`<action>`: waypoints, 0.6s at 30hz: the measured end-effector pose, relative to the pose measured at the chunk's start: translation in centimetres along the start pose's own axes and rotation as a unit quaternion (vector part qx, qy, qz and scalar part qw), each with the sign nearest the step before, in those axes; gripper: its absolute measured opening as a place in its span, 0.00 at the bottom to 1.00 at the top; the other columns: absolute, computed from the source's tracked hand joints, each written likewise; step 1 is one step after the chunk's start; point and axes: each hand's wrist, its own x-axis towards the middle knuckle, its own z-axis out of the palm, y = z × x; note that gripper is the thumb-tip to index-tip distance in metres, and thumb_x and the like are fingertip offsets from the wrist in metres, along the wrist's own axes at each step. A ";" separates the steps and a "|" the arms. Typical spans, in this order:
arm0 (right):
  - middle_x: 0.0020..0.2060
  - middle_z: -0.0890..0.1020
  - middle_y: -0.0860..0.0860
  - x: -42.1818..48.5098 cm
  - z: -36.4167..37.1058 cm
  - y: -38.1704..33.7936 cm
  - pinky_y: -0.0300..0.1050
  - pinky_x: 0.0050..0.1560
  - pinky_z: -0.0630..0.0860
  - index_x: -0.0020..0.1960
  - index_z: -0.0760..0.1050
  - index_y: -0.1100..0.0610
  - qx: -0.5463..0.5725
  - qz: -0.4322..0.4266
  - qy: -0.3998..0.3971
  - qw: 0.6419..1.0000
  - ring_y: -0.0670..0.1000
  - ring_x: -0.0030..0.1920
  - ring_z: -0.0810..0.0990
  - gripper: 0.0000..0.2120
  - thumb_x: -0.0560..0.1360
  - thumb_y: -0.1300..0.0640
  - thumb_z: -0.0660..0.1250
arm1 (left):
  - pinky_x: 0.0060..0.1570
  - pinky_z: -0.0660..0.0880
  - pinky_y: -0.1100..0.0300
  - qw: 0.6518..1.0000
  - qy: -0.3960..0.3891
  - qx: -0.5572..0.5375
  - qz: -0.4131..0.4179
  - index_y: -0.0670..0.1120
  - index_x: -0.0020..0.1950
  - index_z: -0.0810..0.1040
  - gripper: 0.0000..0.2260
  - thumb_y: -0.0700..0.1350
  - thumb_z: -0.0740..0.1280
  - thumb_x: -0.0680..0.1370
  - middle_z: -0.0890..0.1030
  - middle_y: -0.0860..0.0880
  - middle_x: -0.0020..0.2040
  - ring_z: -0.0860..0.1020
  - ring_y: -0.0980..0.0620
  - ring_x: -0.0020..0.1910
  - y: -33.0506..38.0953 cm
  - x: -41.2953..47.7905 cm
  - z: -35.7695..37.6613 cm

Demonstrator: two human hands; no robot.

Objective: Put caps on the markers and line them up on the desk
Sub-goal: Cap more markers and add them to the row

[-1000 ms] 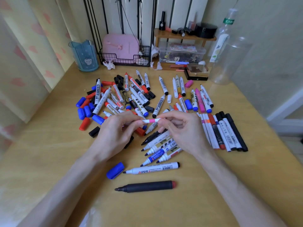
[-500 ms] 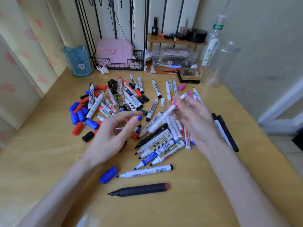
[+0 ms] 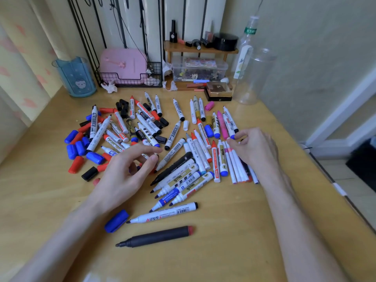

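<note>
Many markers lie scattered over the wooden desk, most of them uncapped. Loose blue, red and black caps sit at the left of the pile. My left hand hovers over the pile's middle with loosely curled fingers, holding nothing. My right hand is down at a row of thin white markers on the right, and its thumb and fingertips pinch the top end of one that lies in the row. Nearest me lie a black marker, a white marker and a blue cap.
Along the back wall stand a blue cup, a wire basket with a pink case, a small wooden shelf over a clear box, and clear plastic bottles. The desk's right edge drops to the floor.
My right hand carried the thin white marker from the middle over to the right and lowered it into the row. My left hand let go of it and stayed over the pile.
</note>
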 end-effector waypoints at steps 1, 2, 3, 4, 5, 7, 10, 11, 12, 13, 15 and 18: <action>0.45 0.86 0.50 0.1 0.1 0.1 0.51 0.49 0.80 0.54 0.83 0.48 -0.005 0.002 0.008 1.000 0.58 0.51 0.83 0.12 0.75 0.41 0.74 | 0.42 0.74 0.55 1.000 0.001 0.002 0.000 0.58 0.61 0.83 0.09 0.51 0.65 0.84 0.84 0.55 0.53 0.79 0.48 0.45 -0.1 0.0 0.0; 0.45 0.86 0.49 0.3 0.2 0.1 0.49 0.48 0.79 0.54 0.83 0.48 -0.004 0.001 0.015 1.000 0.58 0.50 0.83 0.12 0.76 0.43 0.74 | 0.42 0.74 0.55 1.000 0.002 0.005 0.000 0.58 0.61 0.83 0.09 0.50 0.65 0.84 0.84 0.56 0.53 0.79 0.48 0.45 -0.1 0.0 -0.1; 0.43 0.85 0.48 0.5 0.2 0.1 0.48 0.46 0.78 0.54 0.83 0.48 0.004 -0.003 0.020 1.000 0.57 0.49 0.83 0.10 0.76 0.44 0.74 | 0.42 0.74 0.55 1.000 0.004 0.008 0.001 0.58 0.61 0.83 0.09 0.50 0.65 0.84 0.84 0.56 0.53 0.79 0.48 0.45 -0.2 -0.1 -0.2; 0.42 0.85 0.47 0.6 0.3 0.1 0.46 0.44 0.76 0.54 0.83 0.49 0.019 -0.010 0.022 1.000 0.56 0.47 0.83 0.09 0.76 0.46 0.74 | 0.42 0.73 0.55 1.000 0.006 0.010 0.001 0.57 0.61 0.83 0.09 0.50 0.65 0.85 0.84 0.56 0.52 0.79 0.48 0.45 -0.2 -0.1 -0.2; 0.42 0.84 0.47 0.8 0.6 -0.1 0.45 0.43 0.73 0.54 0.84 0.49 0.032 -0.017 0.023 0.999 0.54 0.46 0.82 0.08 0.77 0.48 0.74 | 0.43 0.73 0.54 1.000 0.008 0.012 0.002 0.57 0.61 0.83 0.09 0.50 0.65 0.85 0.83 0.56 0.52 0.79 0.48 0.45 -0.2 -0.1 -0.2; 0.44 0.84 0.48 1.2 1.3 -0.6 0.44 0.41 0.71 0.54 0.84 0.50 0.038 -0.027 0.028 0.999 0.52 0.45 0.81 0.09 0.76 0.48 0.75 | 0.43 0.73 0.52 1.000 0.008 0.013 0.002 0.57 0.61 0.83 0.09 0.50 0.65 0.85 0.83 0.57 0.52 0.79 0.48 0.45 -0.2 -0.1 -0.2; 0.47 0.85 0.51 2.0 2.5 -1.4 0.45 0.39 0.72 0.48 0.85 0.50 0.010 -0.047 0.044 0.998 0.57 0.53 0.81 0.09 0.74 0.46 0.77 | 0.44 0.74 0.51 1.000 0.008 0.016 0.004 0.56 0.61 0.83 0.09 0.50 0.65 0.85 0.83 0.57 0.54 0.79 0.47 0.46 -0.2 0.0 -0.3; 0.47 0.85 0.52 2.2 2.7 -1.8 0.45 0.39 0.72 0.47 0.85 0.51 -0.006 -0.048 0.047 0.998 0.58 0.55 0.80 0.09 0.74 0.46 0.77 | 0.44 0.74 0.51 1.000 0.009 0.017 0.005 0.56 0.62 0.83 0.09 0.50 0.65 0.85 0.83 0.57 0.54 0.79 0.47 0.46 -0.2 -0.1 -0.3; 0.48 0.85 0.53 2.5 2.7 -2.2 0.46 0.40 0.72 0.47 0.86 0.52 -0.025 -0.045 0.049 0.998 0.58 0.57 0.79 0.09 0.74 0.46 0.77 | 0.44 0.74 0.51 1.000 0.011 0.017 0.005 0.56 0.62 0.83 0.09 0.50 0.65 0.85 0.83 0.56 0.53 0.79 0.48 0.45 -0.1 -0.1 -0.4; 0.49 0.84 0.53 2.8 2.8 -2.5 0.46 0.40 0.71 0.47 0.86 0.53 -0.045 -0.040 0.050 0.997 0.58 0.58 0.77 0.10 0.74 0.46 0.77 | 0.44 0.74 0.51 1.000 0.013 0.018 0.006 0.56 0.62 0.83 0.09 0.50 0.65 0.85 0.83 0.56 0.53 0.79 0.48 0.46 -0.1 -0.1 -0.5; 0.50 0.83 0.55 3.1 2.7 -2.9 0.47 0.42 0.71 0.49 0.85 0.55 -0.084 -0.025 0.049 0.995 0.58 0.59 0.76 0.13 0.74 0.45 0.77 | 0.44 0.74 0.53 1.000 0.015 0.020 0.008 0.56 0.62 0.82 0.09 0.50 0.65 0.84 0.83 0.55 0.53 0.80 0.48 0.47 0.0 -0.2 -0.7; 0.50 0.81 0.57 3.4 2.9 -2.9 0.47 0.43 0.70 0.47 0.83 0.57 -0.113 -0.006 0.052 0.992 0.59 0.58 0.76 0.17 0.72 0.43 0.78 | 0.44 0.74 0.55 0.999 0.017 0.025 0.010 0.55 0.62 0.82 0.09 0.50 0.65 0.84 0.83 0.55 0.54 0.80 0.48 0.48 0.1 -0.1 -0.7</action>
